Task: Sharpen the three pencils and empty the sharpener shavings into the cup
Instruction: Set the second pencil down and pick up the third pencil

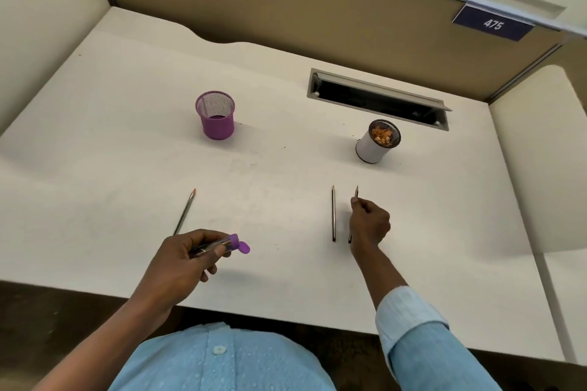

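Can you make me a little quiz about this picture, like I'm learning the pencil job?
1. How many pencils can you count?
2. True or false: the right hand pinches a pencil.
3. What does the left hand hold? A) a cup B) the sharpener C) nothing

Key: 1. three; 2. true; 3. B
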